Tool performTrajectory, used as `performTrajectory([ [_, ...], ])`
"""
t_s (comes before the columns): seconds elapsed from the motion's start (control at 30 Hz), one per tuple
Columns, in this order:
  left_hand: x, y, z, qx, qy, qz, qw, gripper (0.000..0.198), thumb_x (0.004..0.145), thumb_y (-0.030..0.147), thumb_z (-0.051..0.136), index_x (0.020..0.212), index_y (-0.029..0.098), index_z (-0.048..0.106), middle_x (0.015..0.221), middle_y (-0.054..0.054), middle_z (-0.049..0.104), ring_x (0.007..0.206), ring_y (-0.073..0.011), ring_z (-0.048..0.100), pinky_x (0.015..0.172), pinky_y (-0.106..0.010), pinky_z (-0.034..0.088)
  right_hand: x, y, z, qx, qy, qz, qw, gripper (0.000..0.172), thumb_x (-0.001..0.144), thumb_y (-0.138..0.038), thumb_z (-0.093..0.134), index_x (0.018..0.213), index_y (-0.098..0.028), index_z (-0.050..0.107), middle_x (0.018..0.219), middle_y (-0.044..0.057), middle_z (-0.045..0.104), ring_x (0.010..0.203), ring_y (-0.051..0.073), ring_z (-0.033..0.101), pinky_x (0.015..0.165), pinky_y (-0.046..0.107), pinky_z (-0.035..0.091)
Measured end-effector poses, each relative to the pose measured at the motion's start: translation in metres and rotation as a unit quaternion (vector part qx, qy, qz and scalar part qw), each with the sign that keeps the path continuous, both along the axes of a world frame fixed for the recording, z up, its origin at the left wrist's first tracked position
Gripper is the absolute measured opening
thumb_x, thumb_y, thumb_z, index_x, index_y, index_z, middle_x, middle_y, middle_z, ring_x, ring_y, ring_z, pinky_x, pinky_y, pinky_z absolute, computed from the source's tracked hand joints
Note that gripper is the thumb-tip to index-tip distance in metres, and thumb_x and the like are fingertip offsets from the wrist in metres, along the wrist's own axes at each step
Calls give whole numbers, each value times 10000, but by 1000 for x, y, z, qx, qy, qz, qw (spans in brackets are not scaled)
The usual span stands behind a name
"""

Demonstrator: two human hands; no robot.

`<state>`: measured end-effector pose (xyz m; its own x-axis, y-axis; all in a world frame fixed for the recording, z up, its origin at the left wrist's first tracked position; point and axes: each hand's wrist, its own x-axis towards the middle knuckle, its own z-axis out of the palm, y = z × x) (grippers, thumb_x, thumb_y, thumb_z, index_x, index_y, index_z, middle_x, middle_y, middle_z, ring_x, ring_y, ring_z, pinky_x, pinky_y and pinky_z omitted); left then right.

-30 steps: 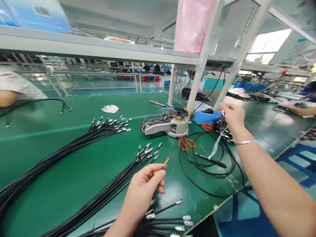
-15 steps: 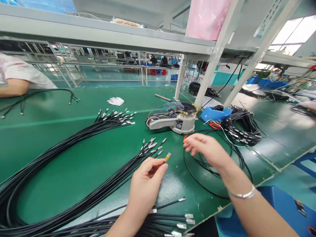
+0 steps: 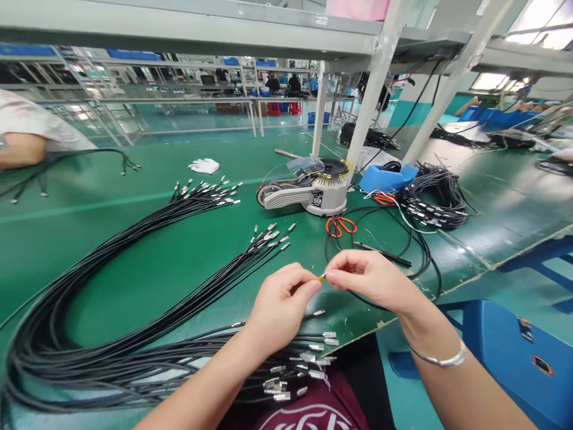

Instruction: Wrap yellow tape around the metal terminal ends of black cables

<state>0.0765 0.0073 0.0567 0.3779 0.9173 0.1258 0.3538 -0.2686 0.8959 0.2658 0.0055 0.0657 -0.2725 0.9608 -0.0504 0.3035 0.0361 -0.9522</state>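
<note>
Two hands: left hand (image 3: 282,298) and right hand (image 3: 369,276) pinched shut on small yellow-tipped cable end (image 3: 321,278), just before grey tape dispenser (image 3: 308,190).
Risk: tip slipping from light fingertip pinch, dropping among black cables (image 3: 134,358) nearer than dispenser.

I see bright, even light; windows (image 3: 537,24) blown out top right. Soft glare on green table (image 3: 134,263). Strong wide-angle bending at edges. Hands sharp, far background soft, shadows faint.

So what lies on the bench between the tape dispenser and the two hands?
In the head view, orange-handled scissors and black cable loops lie between the tape dispenser and the hands pinching a small yellow piece.
</note>
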Motion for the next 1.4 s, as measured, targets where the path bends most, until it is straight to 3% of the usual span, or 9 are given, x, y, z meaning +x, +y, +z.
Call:
performTrajectory([
  [0.2, 17, -28, -12, 72, 91, -37, 993, 214, 868, 198, 518, 748, 175, 693, 683, -13, 608, 688, -131, 574, 662, -230, 432, 21, -28, -14, 39, -145, 24, 988, 214, 838, -414, 583, 780, -223, 660, 755, 10, 647, 710, 166, 563, 662, 263, 447],
  [0.3, 12, -42, -17, 89, 136, -63, 985, 248, 908, 278, 474, 992, 187, 689, 802, -52, 672, 774, -171, 609, 730, -272, 471, 29, -33, -28, 32, -141, 15, 989, 239, 834, -449, 578, 757, -232, 646, 737, 15, 637, 705, 180, 565, 661, 276, 457],
  [0.4, -22, -49, -17, 102, 130, -11, 986, 379, 910, 318, 480, 1267, 206, 539, 1077, -90, 672, 984, -198, 600, 877, -326, 471, 32, -29, -37, 37, -108, -43, 993, 248, 813, -467, 597, 757, -229, 641, 753, 32, 646, 722, 200, 584, 667, 291, 474],
  [0.53, -93, -39, -21, 100, 221, 92, 966, 262, 896, 285, 482, 1073, 237, 669, 1043, -75, 673, 1003, -209, 588, 916, -358, 454, 30, -12, -41, 48, -42, -108, 992, 256, 758, -468, 659, 736, -214, 640, 730, 41, 650, 709, 207, 601, 655, 296, 493],
  [0.63, -129, -29, -29, 54, 284, 89, 953, 253, 860, 336, 529, 1034, 243, 688, 1013, -56, 688, 987, -222, 594, 917, -370, 456, 25, -1, -40, 56, 1, -116, 992, 238, 752, -438, 677, 740, -202, 642, 705, 38, 639, 678, 193, 594, 637, 291, 493],
  [0.7, -136, -23, -34, 37, 288, 68, 955, 236, 862, 327, 519, 985, 253, 705, 972, -40, 702, 951, -211, 609, 896, -348, 464, 21, 3, -38, 63, 13, -124, 990, 217, 760, -414, 679, 753, -199, 646, 705, 31, 638, 670, 180, 587, 640, 285, 484],
  [0.83, -121, -11, -34, 32, 249, 41, 967, 232, 864, 341, 505, 884, 254, 719, 913, -28, 711, 887, -194, 629, 851, -303, 471, 17, 3, -33, 69, 17, -131, 989, 207, 777, -388, 668, 732, -188, 635, 696, 20, 629, 670, 167, 574, 659, 284, 467],
  [1.13, -35, 18, 9, -86, 184, -111, 973, 262, 812, 389, 519, 817, 217, 718, 806, -14, 709, 768, -182, 621, 723, -255, 455, 18, -10, -26, 33, -7, -132, 991, 234, 779, -392, 654, 702, -175, 615, 675, 9, 611, 668, 162, 547, 658, 293, 437],
  [1.4, 2, 32, 12, -168, 142, -151, 964, 285, 769, 422, 561, 717, 174, 690, 684, -12, 679, 660, -162, 592, 638, -236, 440, 17, -14, -27, -3, 47, -140, 989, 223, 761, -360, 658, 658, -178, 583, 614, -15, 575, 599, 137, 510, 590, 272, 409],
])
